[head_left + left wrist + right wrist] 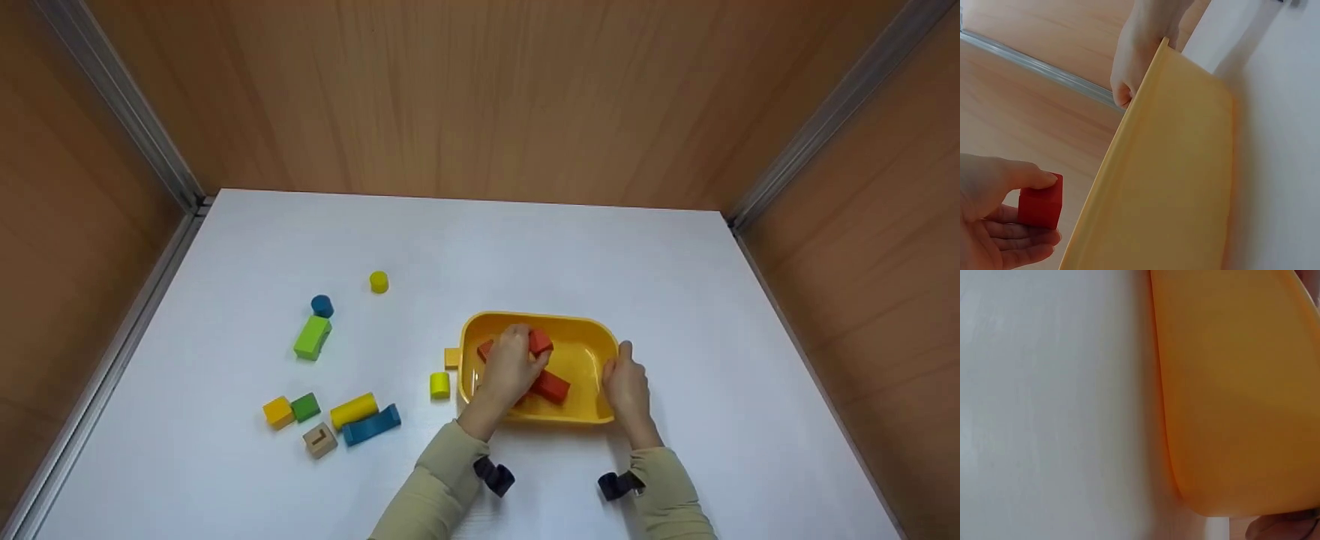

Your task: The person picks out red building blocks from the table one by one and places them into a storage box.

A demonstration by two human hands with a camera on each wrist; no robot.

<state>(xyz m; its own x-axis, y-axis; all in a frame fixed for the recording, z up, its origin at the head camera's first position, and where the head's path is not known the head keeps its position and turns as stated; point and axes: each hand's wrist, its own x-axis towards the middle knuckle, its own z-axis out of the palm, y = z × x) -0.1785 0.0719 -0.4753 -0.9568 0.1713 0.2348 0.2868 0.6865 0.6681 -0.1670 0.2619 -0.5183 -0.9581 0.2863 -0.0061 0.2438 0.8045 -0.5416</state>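
My left hand [510, 365] is over the yellow tray [592, 352] and pinches a red block [1041, 205] between thumb and fingers. In the left wrist view, that block is above the rim level with the tray's side wall in front. More red blocks [551, 387] lie inside the tray, partly hidden by the left hand. At the tray's right end, my right hand [627, 384] grips the rim, its fingers curled at the edge. The right wrist view shows mostly the tray's outer wall [1235, 394] and a bit of fingers at the bottom corner.
Left of the tray stand a small yellow cylinder [439, 385] and an orange-yellow piece [451, 358] against its side. Farther left lie a blue arch-shaped block [372, 425], a longer yellow cylinder [354, 410], a wooden block [320, 441], a light green block [313, 337] and several others.
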